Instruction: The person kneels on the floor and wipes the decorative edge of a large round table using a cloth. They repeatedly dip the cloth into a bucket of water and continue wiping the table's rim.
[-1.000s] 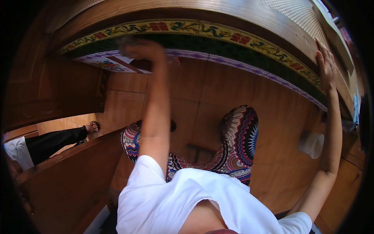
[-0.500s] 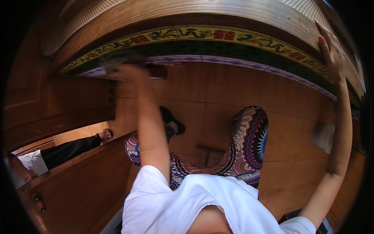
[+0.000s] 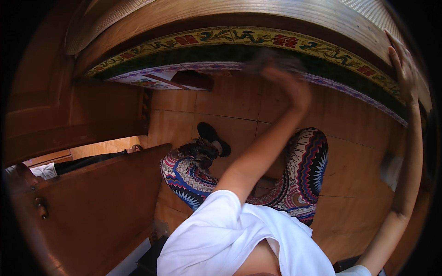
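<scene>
My left hand [image 3: 287, 85] is blurred by motion, closed on a dark grey cloth [image 3: 271, 62]. The cloth lies against the dark green tile band [image 3: 207, 54], right of its middle. Above that band runs a yellow tile border [image 3: 251, 37] with dragon figures and red signs; a purple patterned strip [image 3: 161, 69] runs below it. My right hand [image 3: 404, 69] rests with its fingers stretched along the wooden edge [image 3: 221, 14] of the raised platform, at the far right, and holds nothing.
A brown wooden door [image 3: 101, 198] stands at the lower left, with another person's dark trouser leg [image 3: 87, 163] showing in the gap above it. A dark opening [image 3: 195, 79] breaks the tiled front. A pale bin-like object [image 3: 391, 172] stands by my right forearm. Tiled floor [image 3: 225, 103] spreads below.
My left hand has swept the cloth rightward along the green band, from the left end to right of the middle. My right hand stays on the wooden edge. The view has shifted slightly.
</scene>
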Demonstrator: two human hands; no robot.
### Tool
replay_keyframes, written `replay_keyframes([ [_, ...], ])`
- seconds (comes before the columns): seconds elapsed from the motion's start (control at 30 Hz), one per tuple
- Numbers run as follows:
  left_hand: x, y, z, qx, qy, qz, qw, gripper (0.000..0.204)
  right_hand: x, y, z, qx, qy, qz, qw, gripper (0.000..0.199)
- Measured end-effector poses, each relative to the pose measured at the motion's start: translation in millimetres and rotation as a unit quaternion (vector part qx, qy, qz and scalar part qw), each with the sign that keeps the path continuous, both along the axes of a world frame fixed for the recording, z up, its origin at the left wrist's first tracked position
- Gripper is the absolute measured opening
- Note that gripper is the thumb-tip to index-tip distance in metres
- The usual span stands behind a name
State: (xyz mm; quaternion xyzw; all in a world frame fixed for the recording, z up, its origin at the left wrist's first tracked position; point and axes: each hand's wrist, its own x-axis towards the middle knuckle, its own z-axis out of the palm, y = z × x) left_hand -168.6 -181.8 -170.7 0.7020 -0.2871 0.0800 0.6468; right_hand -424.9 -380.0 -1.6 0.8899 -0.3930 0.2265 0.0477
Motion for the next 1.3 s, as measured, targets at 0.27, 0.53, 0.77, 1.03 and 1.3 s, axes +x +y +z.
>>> replay_keyframes([
  [0.27, 58, 20, -4, -0.063, 0.108, -0.061, 0.99, 0.04, -6, 2, 5, 0.002, -0.013, 0.023, 1.0, 0.059],
  [0.53, 324, 65, 86, -0.125, 0.186, 0.191, 0.956, 0.046, -32, -6, 9, -0.012, 0.007, -0.009, 1.0, 0.059],
  [0.77, 286, 49, 50, -0.224, 0.211, 0.178, 0.935, 0.054, -17, -5, 0, 0.006, -0.018, 0.008, 1.0, 0.059],
  [1.03, 18, 11, 20, 0.019, -0.037, -0.008, 0.999, 0.072, -9, -3, -4, 0.016, -0.005, -0.005, 1.0, 0.057],
  [1.3, 216, 52, 40, -0.065, 0.04, 0.118, 0.99, 0.045, -10, 3, 10, 0.013, -0.001, -0.005, 1.0, 0.06],
])
